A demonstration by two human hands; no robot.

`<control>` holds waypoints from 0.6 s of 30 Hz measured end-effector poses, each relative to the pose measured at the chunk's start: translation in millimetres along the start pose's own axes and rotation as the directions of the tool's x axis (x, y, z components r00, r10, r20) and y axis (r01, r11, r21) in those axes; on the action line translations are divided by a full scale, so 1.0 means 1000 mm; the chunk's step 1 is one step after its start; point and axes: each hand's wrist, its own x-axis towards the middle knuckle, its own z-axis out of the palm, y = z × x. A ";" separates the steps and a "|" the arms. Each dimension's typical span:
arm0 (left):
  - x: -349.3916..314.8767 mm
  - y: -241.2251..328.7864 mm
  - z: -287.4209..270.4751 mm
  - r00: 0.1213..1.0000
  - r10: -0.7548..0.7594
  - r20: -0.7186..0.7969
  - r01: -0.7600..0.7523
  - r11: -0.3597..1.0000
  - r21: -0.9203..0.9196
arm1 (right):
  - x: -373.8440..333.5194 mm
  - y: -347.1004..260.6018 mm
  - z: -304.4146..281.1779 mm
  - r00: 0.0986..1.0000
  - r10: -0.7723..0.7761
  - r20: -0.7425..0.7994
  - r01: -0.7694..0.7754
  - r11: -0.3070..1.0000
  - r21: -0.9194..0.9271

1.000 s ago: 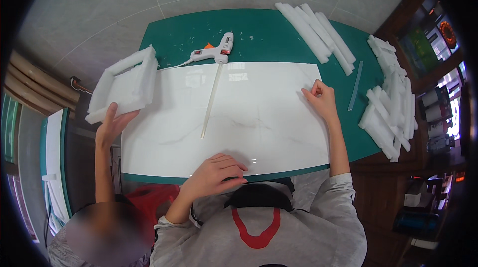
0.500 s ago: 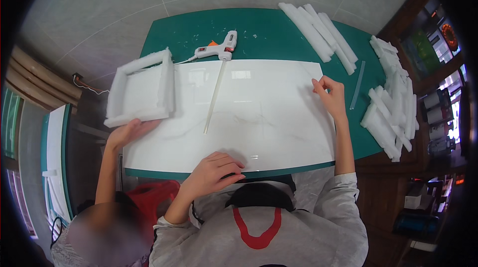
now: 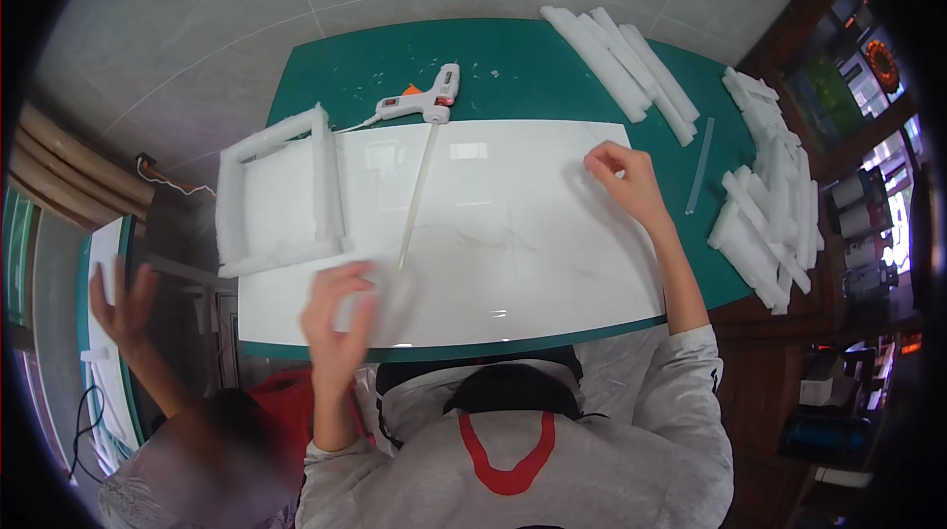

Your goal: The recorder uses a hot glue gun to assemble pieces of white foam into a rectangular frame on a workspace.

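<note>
My left hand (image 3: pixel 338 317), somewhat blurred, is raised above the near left part of a glossy white board (image 3: pixel 493 282). Its fingers are bent, the thumb stands apart, and nothing shows in it. Over the board's right side, my right hand (image 3: pixel 629 184) has thumb and forefinger pinched together; anything between the tips is too small to make out. A white foam frame (image 3: pixel 328 198) lies at the board's left end, nearest my left hand. Behind the board rests a white hot glue gun (image 3: pixel 419 107), and a long glue stick (image 3: pixel 419 193) runs from it across the board.
Foam strips (image 3: pixel 617 60) lie at the back right of the green table (image 3: pixel 513 65), with a foam pile (image 3: pixel 774 203) at its right edge. Between them is another glue stick (image 3: pixel 701 164). At left, a co-worker's open hand (image 3: pixel 126 307) is raised off the table.
The co-worker's hand has let go of the foam frame and drawn back left. My left hand has lifted from the near edge and moved left, its fingers parting. My right hand stays pinched, shifted slightly left.
</note>
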 end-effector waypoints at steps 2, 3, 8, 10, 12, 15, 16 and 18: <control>0.006 -0.017 -0.019 0.977 -0.013 -0.214 0.035 0.994 0.100 | 0.011 0.012 -0.004 0.997 -0.016 -0.080 0.014 1.000 -0.022; 0.011 -0.028 -0.030 0.944 -0.006 -0.330 0.054 0.989 0.135 | 0.016 0.019 -0.007 0.988 -0.037 -0.153 0.030 0.999 -0.044; 0.014 -0.094 -0.110 0.811 -0.127 -0.571 0.338 0.898 0.280 | 0.035 0.066 -0.033 0.928 -0.077 -0.365 0.022 0.988 -0.151; 0.010 -0.134 -0.136 0.783 -0.245 -0.571 0.388 0.911 0.140 | 0.041 0.088 -0.044 0.874 -0.144 -0.464 0.017 0.964 -0.267; 0.006 -0.170 -0.165 0.770 -0.364 -0.524 0.429 0.904 0.001 | 0.048 0.105 -0.052 0.882 -0.078 -0.465 -0.044 0.968 -0.247; 0.014 -0.178 -0.171 0.708 -0.609 -0.357 0.535 0.793 -0.290 | 0.055 0.139 -0.069 0.856 -0.178 -0.486 -0.032 0.919 -0.392; 0.016 -0.176 -0.173 0.650 -0.717 -0.253 0.593 0.686 -0.421 | 0.060 0.143 -0.070 0.854 -0.176 -0.489 -0.034 0.920 -0.391; 0.019 -0.182 -0.174 0.669 -0.723 -0.173 0.610 0.667 -0.428 | 0.067 0.150 -0.073 0.847 -0.149 -0.510 -0.136 0.866 -0.480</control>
